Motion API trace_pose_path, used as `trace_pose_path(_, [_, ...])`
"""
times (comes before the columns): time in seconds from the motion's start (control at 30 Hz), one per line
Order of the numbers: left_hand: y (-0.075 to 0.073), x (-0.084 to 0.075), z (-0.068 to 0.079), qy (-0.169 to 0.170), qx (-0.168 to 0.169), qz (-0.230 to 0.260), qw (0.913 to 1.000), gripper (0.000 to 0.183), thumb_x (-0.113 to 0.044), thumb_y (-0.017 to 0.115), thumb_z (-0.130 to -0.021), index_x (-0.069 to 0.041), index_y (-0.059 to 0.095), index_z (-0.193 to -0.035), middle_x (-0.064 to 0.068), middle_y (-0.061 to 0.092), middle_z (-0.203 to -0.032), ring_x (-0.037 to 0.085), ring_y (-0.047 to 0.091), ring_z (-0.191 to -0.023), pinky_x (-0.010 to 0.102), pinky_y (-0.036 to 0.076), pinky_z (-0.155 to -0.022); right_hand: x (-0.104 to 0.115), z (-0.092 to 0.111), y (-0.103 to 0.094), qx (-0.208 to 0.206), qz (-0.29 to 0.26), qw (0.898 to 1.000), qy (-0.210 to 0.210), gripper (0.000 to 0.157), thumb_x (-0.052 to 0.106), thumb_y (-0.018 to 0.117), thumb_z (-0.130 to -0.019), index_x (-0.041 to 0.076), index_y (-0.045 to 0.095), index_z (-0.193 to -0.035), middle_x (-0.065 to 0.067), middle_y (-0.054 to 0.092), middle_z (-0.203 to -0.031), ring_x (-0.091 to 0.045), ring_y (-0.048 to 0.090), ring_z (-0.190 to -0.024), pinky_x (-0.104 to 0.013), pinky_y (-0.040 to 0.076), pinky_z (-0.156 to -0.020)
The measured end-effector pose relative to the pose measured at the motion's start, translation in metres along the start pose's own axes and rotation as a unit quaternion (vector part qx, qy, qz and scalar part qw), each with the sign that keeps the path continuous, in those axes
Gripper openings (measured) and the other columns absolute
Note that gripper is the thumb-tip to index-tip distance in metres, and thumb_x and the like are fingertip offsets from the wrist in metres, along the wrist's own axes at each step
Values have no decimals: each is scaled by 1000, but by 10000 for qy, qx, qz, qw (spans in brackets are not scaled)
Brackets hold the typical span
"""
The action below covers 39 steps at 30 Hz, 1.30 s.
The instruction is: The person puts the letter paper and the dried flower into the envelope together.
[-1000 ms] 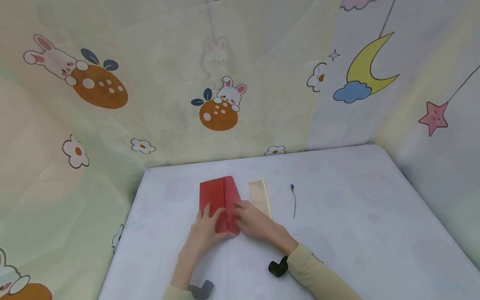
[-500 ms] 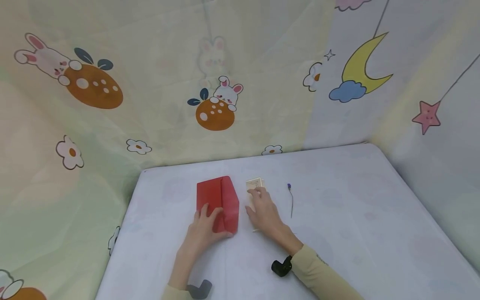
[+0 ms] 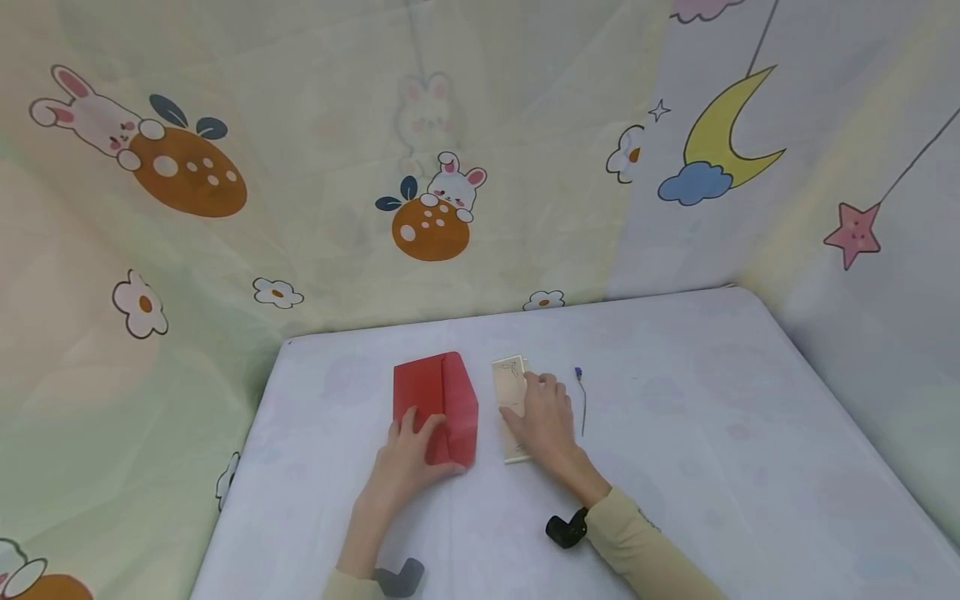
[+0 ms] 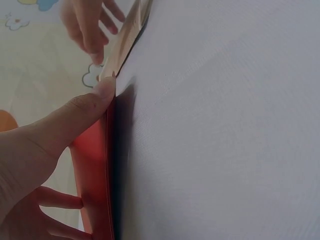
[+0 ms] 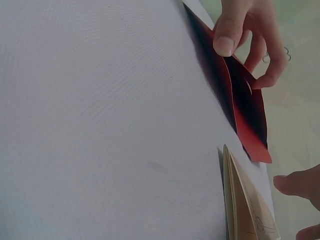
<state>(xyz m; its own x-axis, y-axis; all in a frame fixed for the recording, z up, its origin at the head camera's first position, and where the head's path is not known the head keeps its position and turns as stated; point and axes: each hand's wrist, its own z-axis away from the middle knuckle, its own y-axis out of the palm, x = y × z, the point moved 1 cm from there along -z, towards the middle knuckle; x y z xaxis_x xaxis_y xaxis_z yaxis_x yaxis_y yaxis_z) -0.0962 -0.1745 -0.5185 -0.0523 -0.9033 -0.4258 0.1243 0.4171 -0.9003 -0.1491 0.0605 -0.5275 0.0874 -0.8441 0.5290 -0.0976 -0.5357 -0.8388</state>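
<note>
A red envelope (image 3: 420,387) lies with its flap (image 3: 461,408) spread to the right; in the right wrist view its pocket gapes. My left hand (image 3: 408,458) holds it, thumb (image 4: 102,92) at the near edge and fingers on the upper face. To its right lies a folded cream card (image 3: 510,383) with thin line drawings; its layers fan apart at the near end in the right wrist view. My right hand (image 3: 547,421) is over the card's right side, fingers bent and thumb (image 5: 292,184) apart from them, gripping nothing.
A dried purple flower (image 3: 582,400) on a thin stem lies just right of my right hand. The white-covered table (image 3: 675,467) has printed cloth walls (image 3: 315,208) behind and at both sides. Dark cameras (image 3: 566,529) sit at the wrists.
My right hand has left the envelope's flap, moved right over the cream card, then shifted a little further right, uncovering more of the card. My left hand stays on the envelope.
</note>
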Motion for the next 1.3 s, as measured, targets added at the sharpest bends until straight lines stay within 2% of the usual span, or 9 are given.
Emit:
trace_pose_path(0.1, [0,0,0,-5,-8,8,10000,84,-49,93,-69,-29,54,-140,18,43,-152,42,44,-136,58,59,-89,0,0,0,79,37,9998,160,76,41,83,-85,-2,51,-140,-28,53,-132,-41,53,-117,-56,49,-98])
trace_pose_path(0.33, [0,0,0,15,-50,52,10000,87,-50,93,-67,-31,52,-141,15,42,-153,40,44,-136,55,60,-89,2,0,4,134,246,9989,376,82,47,84,-82,-6,52,-135,-29,57,-116,-41,57,-100,-53,52,-83])
trace_pose_path(0.6, [1,0,0,32,-72,21,10000,86,-49,93,-68,-30,53,-141,17,43,-152,41,44,-136,58,59,-89,5,-2,9,179,693,9969,328,80,48,87,-79,-8,51,-123,-26,54,-101,-38,55,-90,-48,51,-72])
trace_pose_path(0.87, [0,0,-1,-47,-21,6,10000,87,-49,94,-67,-31,52,-142,16,41,-153,41,44,-136,56,59,-90,9,-5,7,312,514,9975,382,75,41,88,-80,-11,51,-121,-25,54,-102,-33,54,-88,-43,52,-69])
trace_pose_path(1.1, [-1,-1,-2,16,15,24,10000,82,-50,91,-70,-28,54,-140,20,42,-152,44,43,-137,60,58,-89,3,-8,10,470,255,9971,540,76,38,89,-80,-13,54,-124,-23,53,-104,-29,53,-86,-41,53,-63])
trace_pose_path(1.3, [-1,-1,-2,-44,60,30,10000,83,-49,92,-70,-28,54,-140,20,42,-152,43,44,-136,58,59,-88,-2,-9,6,603,-238,9944,835,61,27,85,-85,-12,56,-123,-24,54,-110,-26,55,-81,-40,53,-61])
